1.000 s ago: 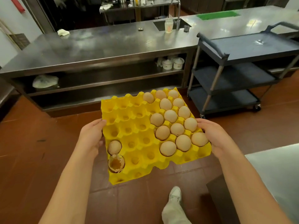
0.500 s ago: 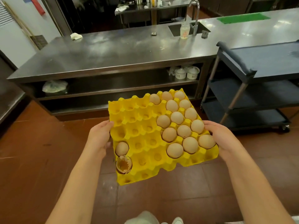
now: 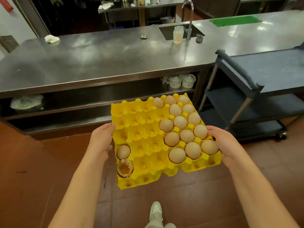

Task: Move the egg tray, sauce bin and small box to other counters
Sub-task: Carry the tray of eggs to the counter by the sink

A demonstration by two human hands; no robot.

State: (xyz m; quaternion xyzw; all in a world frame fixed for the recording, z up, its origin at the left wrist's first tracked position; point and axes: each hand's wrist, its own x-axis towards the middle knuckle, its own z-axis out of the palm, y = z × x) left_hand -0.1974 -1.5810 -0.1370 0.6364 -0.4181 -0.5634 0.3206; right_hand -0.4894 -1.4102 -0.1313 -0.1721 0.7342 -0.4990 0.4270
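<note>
I carry a yellow egg tray (image 3: 143, 134) in the air above the red tile floor. My left hand (image 3: 102, 139) grips its left edge and my right hand (image 3: 222, 143) grips its right edge. Several whole eggs (image 3: 180, 122) fill the tray's right side. One more egg and a broken shell (image 3: 125, 167) sit at its near left corner. The long steel counter (image 3: 98, 60) stands straight ahead, a short step away. No sauce bin or small box is in view.
A dark blue three-shelf cart (image 3: 263, 89) stands right of the tray against the counter. The counter holds a sink with a tap (image 3: 189, 18), a jar (image 3: 178, 34), a cloth (image 3: 51, 38) and a green mat (image 3: 235, 20). White pots (image 3: 182, 81) sit on its lower shelf.
I have walked closer to the steel counter with the tray held the same way. The counter looms larger and the cart has slid off to the right.
</note>
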